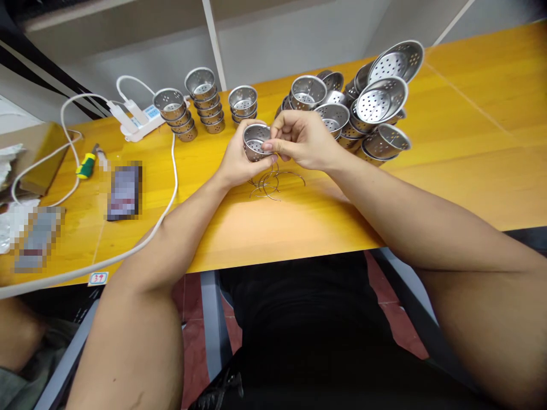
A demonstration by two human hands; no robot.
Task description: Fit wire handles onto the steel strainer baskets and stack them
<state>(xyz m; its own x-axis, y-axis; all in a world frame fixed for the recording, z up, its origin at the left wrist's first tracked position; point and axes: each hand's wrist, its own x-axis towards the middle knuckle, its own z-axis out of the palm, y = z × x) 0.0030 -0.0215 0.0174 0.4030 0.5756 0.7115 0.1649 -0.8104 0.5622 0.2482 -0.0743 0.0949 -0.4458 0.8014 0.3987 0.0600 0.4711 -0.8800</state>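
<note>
A small perforated metal cup [256, 142] is gripped in my left hand [239, 156], fingers round its far side and thumb along its near side. My right hand [301, 136] is closed in a pinch at the cup's right rim. Whatever lies between its thumb and fingertips is too small or hidden to make out. Just below the cup, several thin curved wires [269, 185] lie in a loose tangle on the yellow table [239, 239].
Stacked perforated cups [207, 99] stand behind my left hand. A larger heap of perforated cups [380, 102] is at the right. At left are a power strip [143, 122], a yellow-green screwdriver [86, 165], blurred phone-like objects [123, 191] and a white cable [173, 188] crossing the table.
</note>
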